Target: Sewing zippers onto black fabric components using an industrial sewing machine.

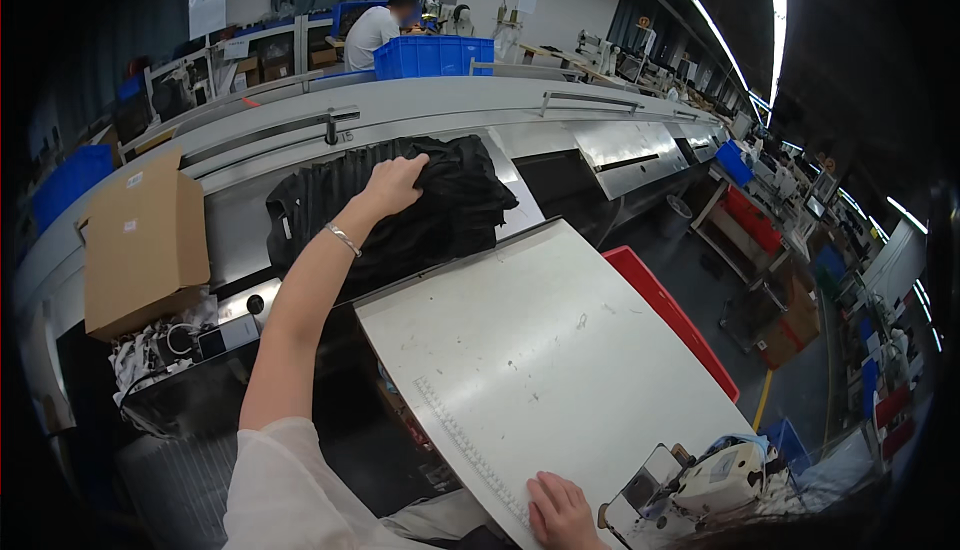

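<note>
A pile of black garments (450, 200), folded and stacked in a row, lies on the metal counter beyond the white tabletop. My left arm reaches out to it, and my left hand (393, 185) is closed over the top of the pile, its fingers curled on the black cloth. A silver bracelet (343, 240) circles that wrist. My right hand (562, 510) rests on the near edge of the white tabletop (540, 330), fingers stretched out and holding nothing. Just right of it stands a white sewing machine (715, 480).
A cardboard box (145, 245) stands on the counter at left, above white scraps and a phone-like device (228, 338). A red bin (675, 320) sits beyond the table's right edge. Behind the counter, a person (375, 35) works beside a blue crate (433, 57).
</note>
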The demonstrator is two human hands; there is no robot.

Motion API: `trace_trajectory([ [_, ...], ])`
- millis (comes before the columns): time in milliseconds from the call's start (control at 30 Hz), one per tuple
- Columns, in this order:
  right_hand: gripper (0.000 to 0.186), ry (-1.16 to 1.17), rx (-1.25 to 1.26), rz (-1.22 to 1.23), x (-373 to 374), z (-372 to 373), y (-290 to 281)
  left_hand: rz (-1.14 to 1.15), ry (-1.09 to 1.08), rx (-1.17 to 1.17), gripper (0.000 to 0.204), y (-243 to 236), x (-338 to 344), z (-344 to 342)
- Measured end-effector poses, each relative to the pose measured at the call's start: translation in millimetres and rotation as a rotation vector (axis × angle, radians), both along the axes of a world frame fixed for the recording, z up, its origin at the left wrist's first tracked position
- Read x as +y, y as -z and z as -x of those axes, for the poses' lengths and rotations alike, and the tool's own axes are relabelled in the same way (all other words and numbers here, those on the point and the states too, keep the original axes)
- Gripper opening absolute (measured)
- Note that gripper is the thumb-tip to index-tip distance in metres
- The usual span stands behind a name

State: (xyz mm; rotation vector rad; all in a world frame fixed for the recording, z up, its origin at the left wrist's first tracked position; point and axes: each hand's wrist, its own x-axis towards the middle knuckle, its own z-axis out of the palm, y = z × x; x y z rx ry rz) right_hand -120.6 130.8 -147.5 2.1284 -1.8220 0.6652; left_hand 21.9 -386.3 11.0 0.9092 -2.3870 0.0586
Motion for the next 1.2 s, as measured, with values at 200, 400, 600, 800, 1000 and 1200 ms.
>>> trace_trajectory([
  [200,0.054,0.014,0.016,-0.059,-72,-2,-72,0.217,0.104,-0.214,0.042,-65,66,-8],
  [400,0.094,-0.086,0.133,0.215,-231,-27,-110,0.082,0.238,-0.132,0.049,36,107,-22],
  [600,0.109,-0.039,0.193,0.045,-310,-28,-90,-0.051,0.339,0.223,0.056,80,129,-43],
  [800,0.073,-0.064,0.339,0.244,-359,-33,-57,-0.268,-0.114,0.727,0.044,104,73,-113],
  [1000,0.047,-0.1,0.108,0.114,-389,-27,-73,-0.489,-0.156,0.717,0.057,132,49,-119],
  [1200,0.023,-0.039,-0.917,0.077,-402,29,-134,-0.489,-0.108,0.654,0.057,131,50,-106],
])
